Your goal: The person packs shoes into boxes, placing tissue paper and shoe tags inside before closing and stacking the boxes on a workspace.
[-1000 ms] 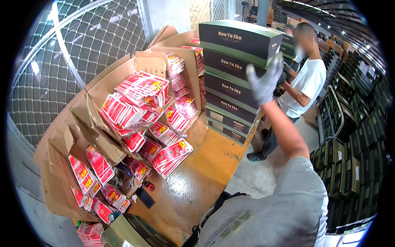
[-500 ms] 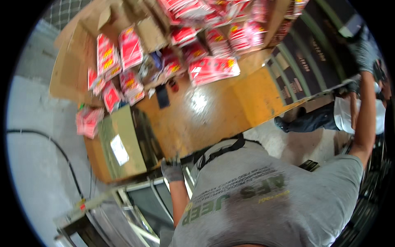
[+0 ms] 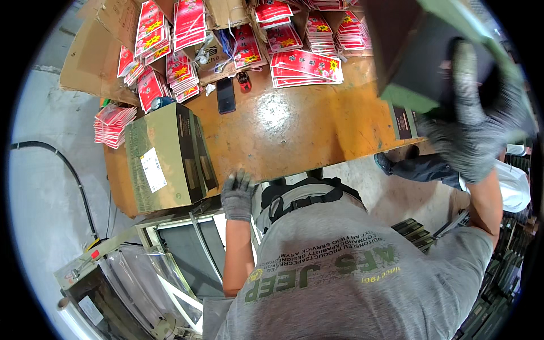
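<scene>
My right hand (image 3: 473, 130), in a grey knit glove, grips a dark box with olive-green edges (image 3: 399, 48) held high at the upper right. Its fingers press on the dark face, and the box hides part of the table's right end. My left hand (image 3: 237, 197), gloved alike, rests at the near edge of the wooden table (image 3: 283, 144) with its fingers stretched out and nothing in them. Just left of it lies an olive-green carton (image 3: 139, 130) with a white label and dark bands along its right side.
Cardboard boxes (image 3: 93, 65) hold stacks of red printed packets (image 3: 306, 67) along the far side. A phone (image 3: 226, 95) and a small red object (image 3: 243, 82) lie before them. Below left stands a machine with plastic film (image 3: 130, 277). Another person's dark-trousered leg (image 3: 422, 169) shows at the right.
My right hand has lifted a dark box from the stack at the far right and brought it closer. My left hand stays at the table edge. The whole view has shifted a little.
</scene>
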`<state>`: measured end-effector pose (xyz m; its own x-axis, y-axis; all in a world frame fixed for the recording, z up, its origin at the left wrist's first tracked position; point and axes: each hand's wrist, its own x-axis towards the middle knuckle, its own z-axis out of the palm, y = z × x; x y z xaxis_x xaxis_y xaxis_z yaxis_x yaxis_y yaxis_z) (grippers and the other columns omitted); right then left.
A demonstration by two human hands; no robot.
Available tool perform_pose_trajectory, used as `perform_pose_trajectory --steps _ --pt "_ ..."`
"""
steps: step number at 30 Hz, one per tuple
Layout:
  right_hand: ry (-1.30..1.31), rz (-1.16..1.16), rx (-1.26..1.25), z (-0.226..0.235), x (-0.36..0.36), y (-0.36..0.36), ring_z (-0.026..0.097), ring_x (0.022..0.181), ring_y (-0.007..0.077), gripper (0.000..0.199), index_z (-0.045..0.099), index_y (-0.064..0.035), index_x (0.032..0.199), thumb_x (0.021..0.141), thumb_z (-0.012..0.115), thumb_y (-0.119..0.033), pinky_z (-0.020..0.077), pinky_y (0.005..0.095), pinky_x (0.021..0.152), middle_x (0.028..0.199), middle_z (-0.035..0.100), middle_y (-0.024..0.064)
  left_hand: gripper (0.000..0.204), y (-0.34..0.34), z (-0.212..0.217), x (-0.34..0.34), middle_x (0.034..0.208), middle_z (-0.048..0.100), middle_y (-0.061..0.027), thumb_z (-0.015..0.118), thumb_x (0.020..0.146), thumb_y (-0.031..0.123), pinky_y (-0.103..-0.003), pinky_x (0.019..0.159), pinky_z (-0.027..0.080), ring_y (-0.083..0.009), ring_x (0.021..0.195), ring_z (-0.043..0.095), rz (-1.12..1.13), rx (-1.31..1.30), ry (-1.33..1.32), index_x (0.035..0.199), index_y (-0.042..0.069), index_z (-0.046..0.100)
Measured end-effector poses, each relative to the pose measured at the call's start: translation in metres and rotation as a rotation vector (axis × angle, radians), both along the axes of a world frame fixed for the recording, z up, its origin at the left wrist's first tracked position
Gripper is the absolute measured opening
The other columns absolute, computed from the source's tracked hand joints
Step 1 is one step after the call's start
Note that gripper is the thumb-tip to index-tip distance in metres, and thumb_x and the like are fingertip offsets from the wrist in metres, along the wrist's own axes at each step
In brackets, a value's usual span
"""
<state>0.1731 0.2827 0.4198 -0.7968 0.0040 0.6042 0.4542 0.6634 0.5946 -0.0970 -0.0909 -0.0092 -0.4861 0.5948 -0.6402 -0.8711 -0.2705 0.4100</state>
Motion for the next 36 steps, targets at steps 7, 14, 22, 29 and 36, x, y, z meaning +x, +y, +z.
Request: perform_pose_trajectory --steps 7,14,22,29,36 --pt "-0.182 0.344 -0.697 -0.24 -0.088 -0.101 0.06 0.102 0.0339 0.071 0.052 -0.0189 0.142 0.072 0.069 -0.021 0.0498 0.0468 0.086 0.117 0.058 0.0155 0.057 0.101 0.054 0.028 0.135 0.061 -0.0133 0.059 0.1 0.047 -0.044 0.1 0.051 -0.0282 0.121 0.059 -0.285 -0.058 0.169 0.141 0.008 0.054" --pt "-0.342 0.407 -1.418 -0.353 -0.081 -0.172 0.06 0.102 0.0409 0.057 0.054 -0.0071 0.13 0.078 0.073 -0.018 0.0494 0.0504 0.092 0.108 0.06 0.0202 0.054 0.047 -0.094 0.023 0.129 0.062 -0.008 0.059 0.102 0.04 -0.036 0.096 0.05 -0.0194 0.112 0.06 -0.468 -0.485 0.598 0.145 0.008 0.051" --pt "0.849 -0.464 -1.939 -0.48 0.014 -0.094 0.065 0.104 0.0323 0.036 0.067 -0.0017 0.111 0.095 0.064 -0.033 0.0523 0.0417 0.087 0.116 0.067 0.0216 0.069 0.056 -0.06 0.052 0.142 0.054 -0.0289 0.043 0.104 0.053 -0.042 0.114 0.037 -0.0423 0.133 0.05 -0.841 -0.763 1.057 0.143 -0.004 0.049" --pt "1.114 -0.189 -2.75 -0.533 0.011 -0.085 0.064 0.115 0.0225 0.063 0.058 -0.0078 0.139 0.101 0.051 -0.057 0.0535 0.037 0.097 0.13 0.065 0.0106 0.063 0.071 -0.057 0.035 0.129 0.064 -0.0248 0.043 0.106 0.051 -0.041 0.101 0.047 -0.0374 0.118 0.062 -0.899 -0.617 0.95 0.14 -0.001 0.052" --pt "0.661 0.073 -2.821 -0.49 0.004 -0.098 0.059 0.124 0.0267 0.093 0.041 -0.006 0.15 0.08 0.078 -0.053 0.0524 0.0414 0.102 0.136 0.058 0.0155 0.066 0.07 -0.044 0.049 0.12 0.069 -0.0198 0.042 0.105 0.057 -0.04 0.096 0.048 -0.0311 0.107 0.066 -0.711 -0.757 0.878 0.133 0.0 0.059"
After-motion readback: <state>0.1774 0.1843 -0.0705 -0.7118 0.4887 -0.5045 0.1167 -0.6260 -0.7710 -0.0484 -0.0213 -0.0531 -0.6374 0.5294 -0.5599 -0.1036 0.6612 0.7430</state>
